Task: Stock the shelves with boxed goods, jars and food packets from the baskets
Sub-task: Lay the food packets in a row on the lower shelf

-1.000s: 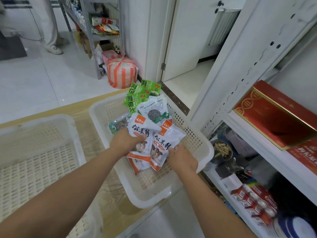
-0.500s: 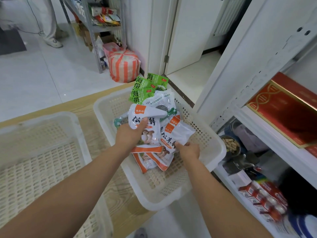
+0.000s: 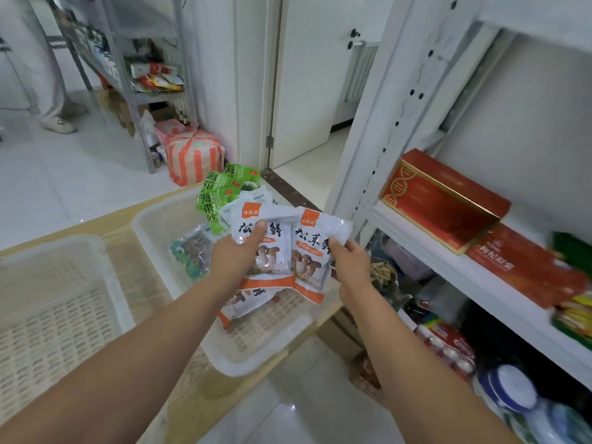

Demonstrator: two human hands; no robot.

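Both white-and-orange mushroom packets [image 3: 275, 251] have come up out of the white slotted plastic basket [image 3: 256, 363] since a second ago and now hang over it, near the white metal shelf [image 3: 448, 264], so shelving looks next. My left hand [image 3: 235, 254] grips one, my right hand [image 3: 350, 264] pinches the other. Labels read 松茸鲜; the green packets [image 3: 214, 200] behind say 海带丝

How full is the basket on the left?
Empty where visible: the left basket shows only bare slotted floor; the left arm hides part.
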